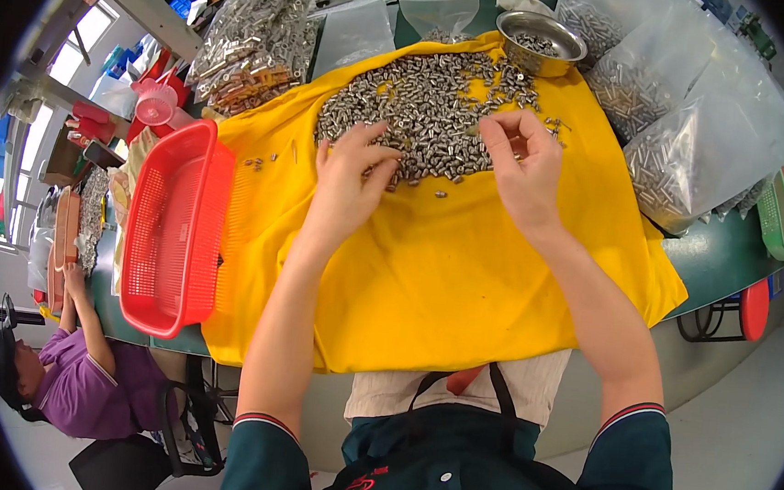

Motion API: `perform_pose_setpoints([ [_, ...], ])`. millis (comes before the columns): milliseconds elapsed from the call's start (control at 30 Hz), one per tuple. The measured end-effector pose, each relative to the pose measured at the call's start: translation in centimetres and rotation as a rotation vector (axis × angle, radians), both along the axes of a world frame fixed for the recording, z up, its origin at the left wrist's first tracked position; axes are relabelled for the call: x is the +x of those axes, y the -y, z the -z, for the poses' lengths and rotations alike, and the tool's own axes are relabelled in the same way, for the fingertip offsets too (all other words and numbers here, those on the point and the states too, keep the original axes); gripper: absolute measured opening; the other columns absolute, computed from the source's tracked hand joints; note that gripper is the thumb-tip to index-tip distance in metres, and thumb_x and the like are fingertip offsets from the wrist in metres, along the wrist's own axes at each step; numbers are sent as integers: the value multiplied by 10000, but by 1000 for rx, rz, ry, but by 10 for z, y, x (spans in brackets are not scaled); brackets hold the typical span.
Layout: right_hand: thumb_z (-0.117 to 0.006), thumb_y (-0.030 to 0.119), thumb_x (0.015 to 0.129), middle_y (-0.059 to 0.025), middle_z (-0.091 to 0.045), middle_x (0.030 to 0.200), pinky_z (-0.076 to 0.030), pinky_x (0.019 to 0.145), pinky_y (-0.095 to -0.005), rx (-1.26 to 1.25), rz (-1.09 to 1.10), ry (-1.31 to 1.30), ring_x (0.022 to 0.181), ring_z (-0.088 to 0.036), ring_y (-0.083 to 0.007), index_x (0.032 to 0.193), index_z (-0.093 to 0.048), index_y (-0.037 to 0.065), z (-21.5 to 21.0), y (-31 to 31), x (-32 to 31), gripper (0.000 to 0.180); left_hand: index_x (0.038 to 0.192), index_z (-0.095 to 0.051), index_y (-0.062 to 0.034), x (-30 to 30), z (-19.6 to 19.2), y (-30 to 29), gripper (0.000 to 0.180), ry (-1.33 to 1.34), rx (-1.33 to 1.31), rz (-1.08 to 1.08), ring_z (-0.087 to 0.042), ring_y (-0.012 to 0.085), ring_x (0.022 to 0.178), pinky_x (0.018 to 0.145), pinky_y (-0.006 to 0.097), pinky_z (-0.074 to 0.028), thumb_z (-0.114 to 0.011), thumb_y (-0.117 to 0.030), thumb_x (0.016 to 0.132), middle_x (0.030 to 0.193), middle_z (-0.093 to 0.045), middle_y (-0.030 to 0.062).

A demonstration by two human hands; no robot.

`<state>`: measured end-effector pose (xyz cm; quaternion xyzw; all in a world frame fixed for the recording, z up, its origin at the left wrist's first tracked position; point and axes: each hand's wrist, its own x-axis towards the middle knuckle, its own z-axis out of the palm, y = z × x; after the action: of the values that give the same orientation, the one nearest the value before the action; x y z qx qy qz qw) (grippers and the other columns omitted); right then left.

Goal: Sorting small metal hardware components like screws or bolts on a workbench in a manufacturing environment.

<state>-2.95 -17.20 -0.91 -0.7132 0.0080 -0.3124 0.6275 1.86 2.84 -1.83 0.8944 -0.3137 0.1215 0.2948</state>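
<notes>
A wide pile of small shiny metal cylinders [413, 99] is spread over a yellow cloth [426, 285] in front of me. My left hand [349, 179] is at the pile's near left edge, its fingers bent and apart, with nothing visible in them. At the near right side of the pile is my right hand [527, 168], thumb and forefinger brought together over the parts. Whatever is between those fingertips is too small to make out. A few single cylinders lie loose on the cloth below the pile and towards its left side.
A red plastic basket [177, 228] stands left of the cloth. Behind the pile is a steel bowl [541, 43] with small parts inside. Clear bags of metal parts [670, 161] crowd the right; another bagged heap [256, 41] is far left. A co-worker in purple [96, 383] sits at left.
</notes>
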Motion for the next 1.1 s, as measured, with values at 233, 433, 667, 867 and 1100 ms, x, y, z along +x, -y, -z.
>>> perform_pose_setpoints([
  [233, -626, 82, 769, -21, -574, 629, -392, 494, -203, -112, -43, 63, 527, -492, -72, 734, -582, 17, 5, -7, -3, 86, 759, -646, -79, -7, -14, -7, 85, 117, -15, -225, -509, 234, 792, 741, 351, -347, -657, -91, 676, 769, -572, 43],
  [433, -630, 41, 755, -34, -565, 635, -403, 502, -217, -241, -98, 127, 525, -498, -100, 728, -569, 14, 5, -12, -7, 72, 737, -634, -66, -14, -15, -8, 96, -32, 105, -133, -520, 212, 774, 717, 338, -340, -671, -103, 657, 704, -579, 37],
  [667, -630, 29, 750, -35, -542, 648, -397, 502, -225, -279, -150, 138, 544, -492, -106, 730, -562, 15, 3, -20, -12, 72, 733, -634, -72, -9, -5, -6, 92, -166, -40, -130, -515, 232, 763, 716, 362, -339, -670, -69, 649, 682, -579, 55],
  [867, -629, 27, 754, -33, -542, 659, -399, 512, -221, -240, -177, 144, 553, -491, -103, 751, -568, 19, -1, -21, -18, 61, 748, -600, -58, -11, -23, 0, 56, -297, -119, -149, -518, 163, 653, 635, 293, -398, -644, -71, 717, 761, -600, 50],
  [1100, -595, 27, 796, -27, -527, 750, -399, 605, -203, -14, -226, 169, 662, -491, -88, 822, -570, 8, -7, -20, -27, 40, 857, -583, -57, -23, -14, 6, 78, -1445, -1285, 304, -546, 102, 738, 659, 215, -447, -616, -51, 786, 821, -599, 47],
])
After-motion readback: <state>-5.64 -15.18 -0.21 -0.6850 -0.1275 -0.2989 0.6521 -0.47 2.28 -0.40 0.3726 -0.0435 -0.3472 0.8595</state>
